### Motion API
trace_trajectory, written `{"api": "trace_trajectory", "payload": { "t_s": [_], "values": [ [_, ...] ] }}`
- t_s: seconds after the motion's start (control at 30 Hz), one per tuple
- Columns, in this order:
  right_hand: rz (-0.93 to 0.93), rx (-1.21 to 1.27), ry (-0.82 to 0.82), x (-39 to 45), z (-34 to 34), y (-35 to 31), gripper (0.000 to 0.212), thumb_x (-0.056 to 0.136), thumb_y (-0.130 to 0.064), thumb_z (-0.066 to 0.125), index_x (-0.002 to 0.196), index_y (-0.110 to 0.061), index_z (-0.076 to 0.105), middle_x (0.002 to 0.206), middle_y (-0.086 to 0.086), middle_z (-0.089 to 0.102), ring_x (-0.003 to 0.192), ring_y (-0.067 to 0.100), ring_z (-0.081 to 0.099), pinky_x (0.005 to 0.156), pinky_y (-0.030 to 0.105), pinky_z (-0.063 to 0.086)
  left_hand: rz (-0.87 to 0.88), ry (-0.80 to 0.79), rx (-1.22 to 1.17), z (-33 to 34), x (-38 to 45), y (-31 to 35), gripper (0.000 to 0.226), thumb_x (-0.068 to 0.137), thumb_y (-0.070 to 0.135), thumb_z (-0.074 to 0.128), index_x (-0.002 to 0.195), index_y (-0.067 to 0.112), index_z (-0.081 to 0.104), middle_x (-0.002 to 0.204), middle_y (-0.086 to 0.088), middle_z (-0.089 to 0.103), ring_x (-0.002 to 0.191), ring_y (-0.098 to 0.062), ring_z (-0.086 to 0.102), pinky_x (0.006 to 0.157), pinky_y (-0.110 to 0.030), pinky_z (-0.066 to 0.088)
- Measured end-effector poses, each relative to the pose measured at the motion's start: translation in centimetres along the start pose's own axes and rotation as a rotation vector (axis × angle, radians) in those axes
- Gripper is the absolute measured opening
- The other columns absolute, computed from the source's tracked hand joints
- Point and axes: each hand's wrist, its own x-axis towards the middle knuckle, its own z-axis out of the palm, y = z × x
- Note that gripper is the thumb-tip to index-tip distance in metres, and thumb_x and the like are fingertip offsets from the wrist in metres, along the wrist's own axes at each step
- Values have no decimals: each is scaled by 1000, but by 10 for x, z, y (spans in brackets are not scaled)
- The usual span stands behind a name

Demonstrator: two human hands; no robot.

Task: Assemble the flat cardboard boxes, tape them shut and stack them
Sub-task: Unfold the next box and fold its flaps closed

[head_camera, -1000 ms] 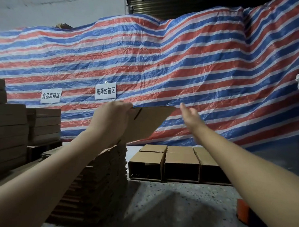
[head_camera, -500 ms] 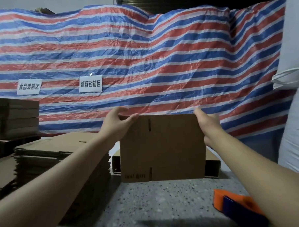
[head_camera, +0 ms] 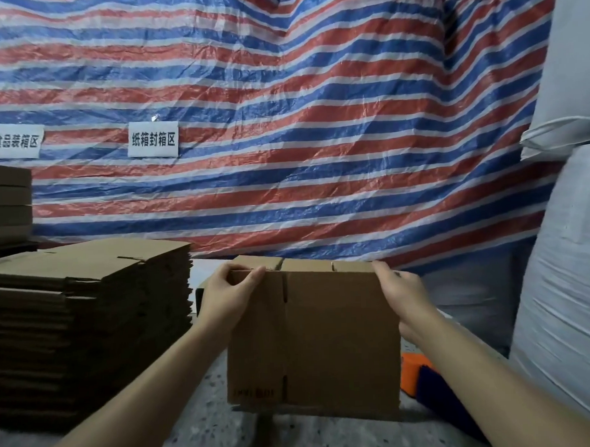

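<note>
Two bare forearms enter from five and seven o'clock. The left hand (head_camera: 230,295) and right hand (head_camera: 402,294) wear no gloves, rings, watch or sleeves that show.

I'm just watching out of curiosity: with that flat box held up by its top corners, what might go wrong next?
1. The left hand and right hand grip only the top corners of the flat box, so it may slip or open crooked.
2. The tall pile of flat boxes stands close beside the left arm; a bump could knock sheets off.
3. The orange tape dispenser lies partly hidden behind the box and could get knocked.
</note>
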Motion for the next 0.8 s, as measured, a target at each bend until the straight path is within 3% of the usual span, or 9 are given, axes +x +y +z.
{"api": "trace_trajectory", "payload": {
  "t_s": [0.13, 0.27, 0.4, 0.5, 0.6, 0.7, 0.8],
  "values": [
    [-105, -55, -68, 18, -1, -13, 60, 99, -52, 51, 110, 5, 64, 85, 17, 64, 83, 33, 66, 82, 47, 54, 22, 19, -20, 0, 14, 7, 29, 83, 47, 74, 98, 25, 64, 97, -4, 67, 92, -21, 66, 73, -39, 59],
    [-177, 4, -225, 36, -7, -13, 51, 103, -50, 47, 91, -7, 72, 87, 15, 72, 78, 25, 74, 72, 36, 57, 40, 34, -49, 3, 24, 8, 32, 82, 48, 75, 100, 24, 65, 99, -5, 68, 95, -21, 66, 80, -43, 60],
    [-147, 93, -192, 50, -2, 12, 41, 102, -43, 51, 97, -11, 75, 94, 16, 76, 85, 29, 76, 72, 40, 61, 23, 9, -83, 11, 26, -10, 26, 80, 46, 76, 95, 28, 65, 98, -3, 68, 93, -20, 67, 71, -38, 59],
    [-117, 145, -164, 53, 3, 32, 37, 102, -40, 51, 96, -14, 77, 95, 16, 76, 84, 27, 76, 65, 36, 60, 27, 2, -65, 19, 26, -31, 24, 79, 49, 76, 94, 32, 65, 99, 1, 67, 95, -19, 66, 79, -44, 59],
    [-112, 192, -214, 61, 0, 40, 36, 102, -39, 50, 98, -16, 78, 99, 15, 76, 89, 26, 75, 72, 39, 58, 26, 16, -76, 24, 28, -35, 26, 81, 54, 71, 93, 33, 64, 93, 4, 67, 90, -16, 67, 71, -36, 58],
    [-65, 250, -348, 67, -8, 38, 34, 96, -39, 57, 109, -15, 77, 107, 16, 75, 101, 29, 72, 87, 47, 54, -12, 71, -77, 26, 31, -34, 29, 86, 57, 64, 97, 30, 61, 96, 1, 66, 91, -15, 64, 75, -36, 54],
    [-72, 281, -451, 70, -13, 37, 41, 86, -43, 59, 109, -14, 78, 108, 17, 74, 98, 27, 74, 84, 44, 54, -80, 128, -63, 27, 31, -35, 28, 89, 56, 61, 93, 30, 54, 98, 1, 64, 92, -16, 62, 79, -38, 53]
  ]
}}
